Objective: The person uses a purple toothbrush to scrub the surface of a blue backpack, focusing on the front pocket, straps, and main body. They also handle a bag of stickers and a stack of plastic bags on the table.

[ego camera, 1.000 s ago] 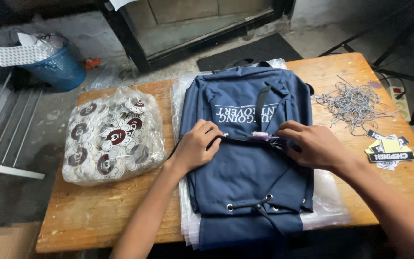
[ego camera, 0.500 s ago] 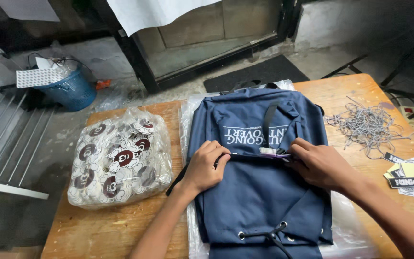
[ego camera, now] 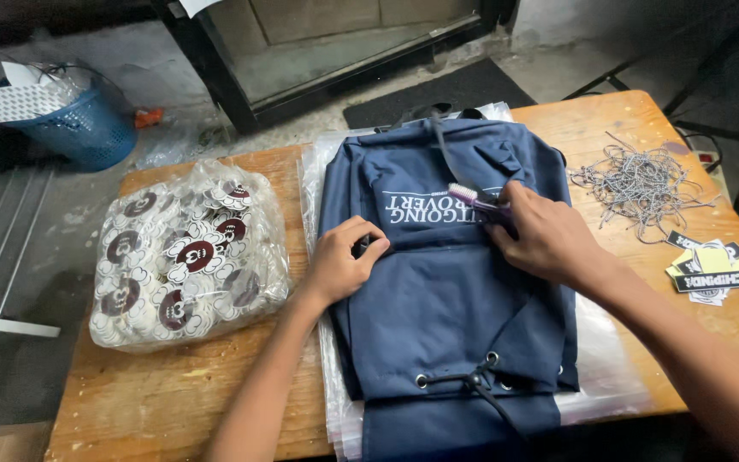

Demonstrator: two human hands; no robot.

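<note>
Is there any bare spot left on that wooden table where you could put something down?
Bare wood shows on the table in front of the bag of round badges, and at the far right corner beyond the pile of grey strings. The middle is crowded: the navy hoodie lies on plastic sleeves, stickers at right.

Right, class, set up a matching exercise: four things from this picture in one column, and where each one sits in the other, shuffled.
Things:
1. navy hoodie
2. bag of round stickers
3. blue basket
4. pile of grey strings

Places:
A. on the floor, beyond the table
B. table's right side
C. on clear plastic bags, under both hands
D. table's left side

Pairs: 1-C, 2-D, 3-A, 4-B
</note>
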